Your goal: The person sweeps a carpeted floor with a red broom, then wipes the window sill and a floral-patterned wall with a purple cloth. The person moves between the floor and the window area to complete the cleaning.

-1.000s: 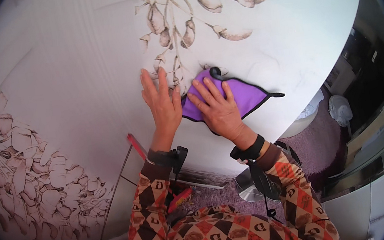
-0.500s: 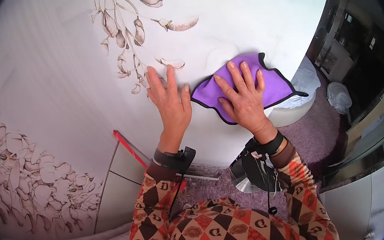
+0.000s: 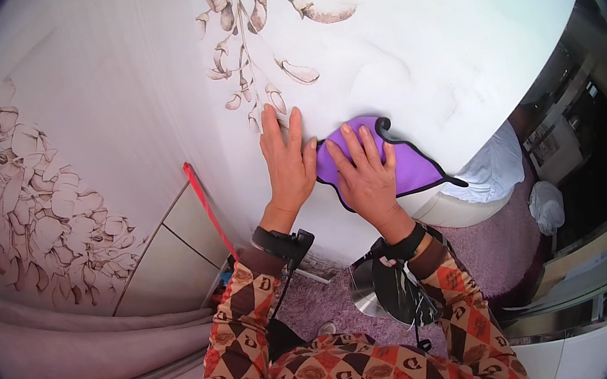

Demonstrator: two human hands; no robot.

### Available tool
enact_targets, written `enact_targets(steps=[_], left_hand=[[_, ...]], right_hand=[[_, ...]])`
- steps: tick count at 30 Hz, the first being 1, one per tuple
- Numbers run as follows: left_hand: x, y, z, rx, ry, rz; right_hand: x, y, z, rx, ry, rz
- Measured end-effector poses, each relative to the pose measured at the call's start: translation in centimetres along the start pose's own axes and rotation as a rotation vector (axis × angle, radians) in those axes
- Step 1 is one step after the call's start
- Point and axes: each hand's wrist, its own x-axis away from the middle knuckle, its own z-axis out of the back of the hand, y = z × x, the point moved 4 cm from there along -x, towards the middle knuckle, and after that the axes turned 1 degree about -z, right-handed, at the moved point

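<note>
A purple cloth (image 3: 415, 170) with black edging lies against a white surface (image 3: 452, 42) printed with brown flowers. On it rests my right hand (image 3: 370, 185), palm down with fingers stretched and slightly apart, pressing the cloth flat. The cloth's upper corner curls over, and another corner sticks out to the right. My left hand (image 3: 289, 165) lies flat on the white surface just left of the cloth, fingers extended and holding nothing. Its thumb side is close to the cloth's left corner. Black bands circle both wrists.
Left of my arm runs a red strip (image 3: 207, 205) beside a pale panel (image 3: 164, 259). Pinkish curtain folds (image 3: 103, 350) hang at lower left. Below are a purple carpet (image 3: 472, 267) and a round shiny object (image 3: 384, 293). White fabric (image 3: 494, 166) and a white bag (image 3: 546, 207) are at right.
My right hand and the cloth have moved left and down across the printed surface, nearer my left hand. The cloth's upper corner now curls more. The whole view has shifted.
</note>
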Motion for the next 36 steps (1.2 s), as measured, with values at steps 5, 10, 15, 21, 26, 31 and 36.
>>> enact_targets(steps=[5, 10, 15, 21, 26, 31, 36], left_hand=[[0.4, -2.2, 0.8, 0.012, 0.007, 0.015], [5.9, -5.8, -0.1, 0.040, -0.081, -0.010], [3.7, -9.8, 2.2, 0.082, -0.046, -0.061], [3.0, -14.4, 4.3, 0.090, -0.063, -0.085], [9.4, -19.3, 3.2, 0.101, -0.178, -0.014], [8.5, -22.8, 4.3, 0.072, -0.096, -0.048], [8.3, -25.4, 5.3, 0.092, -0.054, 0.010]], right_hand=[[0.7, -2.4, -3.1, -0.041, -0.026, -0.020], [6.2, -5.1, -7.7, 0.016, -0.074, -0.052], [-0.4, -8.6, -9.1, -0.044, 0.007, -0.082], [-1.1, -13.1, -13.7, -0.042, 0.021, -0.125], [4.8, -15.9, -18.5, 0.000, -0.098, -0.113], [0.4, -17.5, -18.5, -0.025, -0.055, -0.068], [-1.5, -20.3, -21.6, -0.101, 0.020, -0.059]])
